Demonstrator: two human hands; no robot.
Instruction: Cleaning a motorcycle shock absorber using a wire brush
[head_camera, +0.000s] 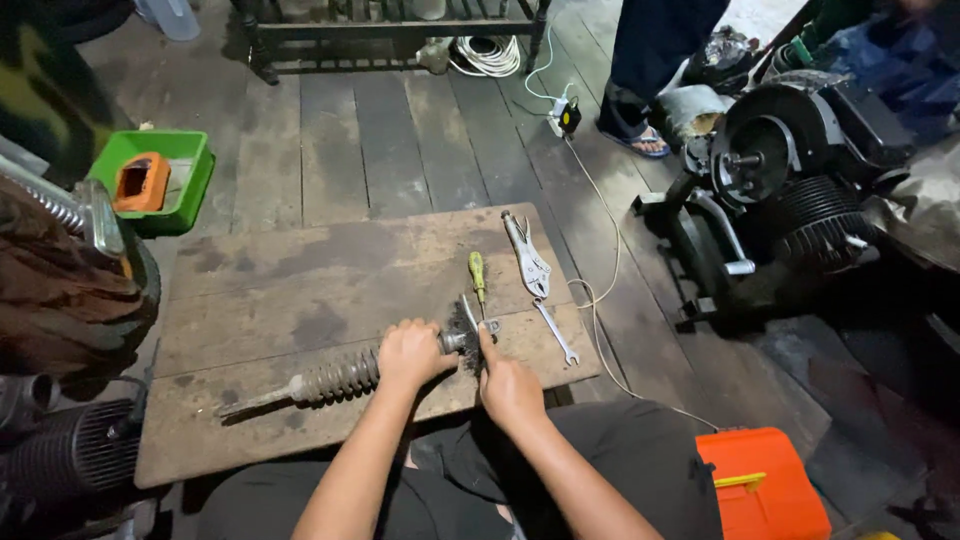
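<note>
resting on a stained wooden board (300, 290), dark plank floor (400, 140)

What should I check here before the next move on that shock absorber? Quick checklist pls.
1. Left hand grips shock absorber: ok.
2. Right hand at its top end, tool contact: cannot tell.
3. Shock absorber lies flat on wooden board: ok.
4. Screwdriver, locking pliers, wrench close by: ok.
5. White cord runs along the board's right edge near the wrench: not ok.
</note>
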